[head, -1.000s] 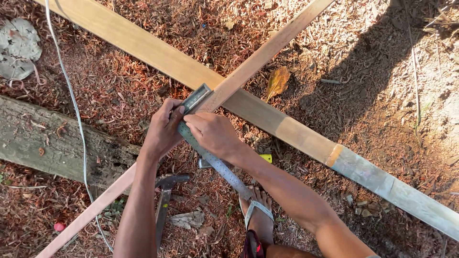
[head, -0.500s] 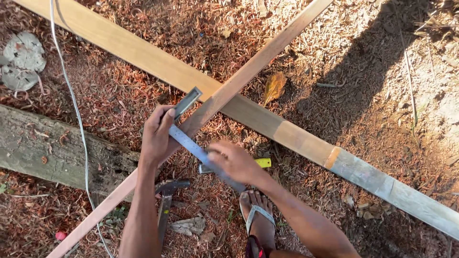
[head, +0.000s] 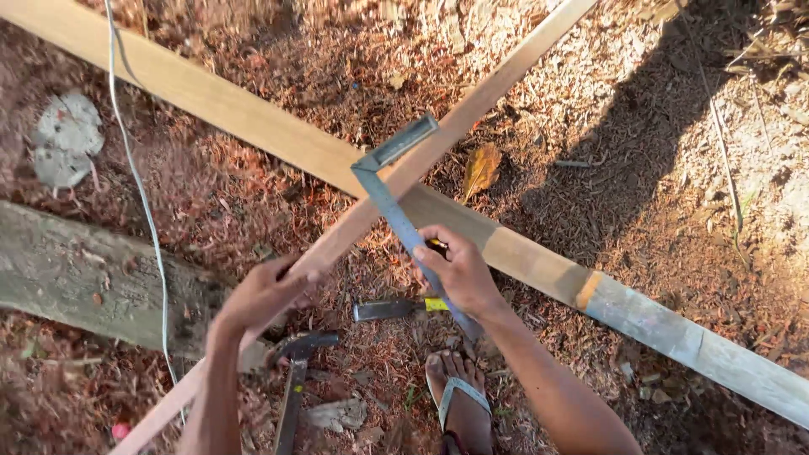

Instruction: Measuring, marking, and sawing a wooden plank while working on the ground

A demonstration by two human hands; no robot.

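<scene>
A thin wooden strip lies diagonally across a wide plank on ground covered in wood shavings. A metal try square rests at their crossing, its stock against the strip and its blade running down toward me. My right hand grips the blade of the square, with a small dark object under the fingers. My left hand rests on the thin strip lower down, fingers curled over its edge.
A hammer lies on the ground by my left forearm. A chisel with a yellow handle lies beneath the square. A weathered beam sits at left, a white cord crosses it, and my sandalled foot is below.
My left hand has slid down the thin strip, away from the square. My right hand moved lower along the blade and now holds the square alone.
</scene>
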